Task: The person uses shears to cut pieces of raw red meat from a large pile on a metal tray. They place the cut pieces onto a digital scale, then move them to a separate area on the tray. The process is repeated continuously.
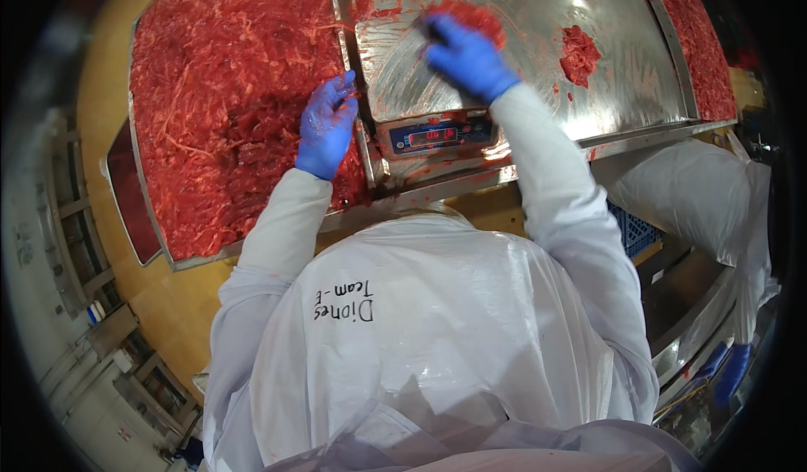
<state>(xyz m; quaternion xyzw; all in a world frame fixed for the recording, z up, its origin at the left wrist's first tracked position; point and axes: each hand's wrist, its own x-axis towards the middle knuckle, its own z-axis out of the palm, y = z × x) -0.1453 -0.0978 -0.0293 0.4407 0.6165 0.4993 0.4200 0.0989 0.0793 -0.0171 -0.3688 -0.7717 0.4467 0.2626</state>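
Note:
Both hands wear blue gloves. My left hand (326, 131) hovers at the right side of a large bin of raw red meat pieces (227, 94), close to the steel divider (357, 77). Its fingers are loosely bent and apart, with nothing in them. Over the steel weighing surface, my right hand (472, 58) reaches to a lump of red meat (481, 20). Motion smears its fingers, so whether they grip the lump is unclear. Below that hand sits a digital scale display (443, 136) with lit red digits.
Another scrap of meat (579, 56) lies on the steel table (630, 68) to the right. Beyond it, a second meat bin (685, 35) stands at the far right. White plastic sheeting (681, 195) and a blue crate (635, 230) are below the table's right edge.

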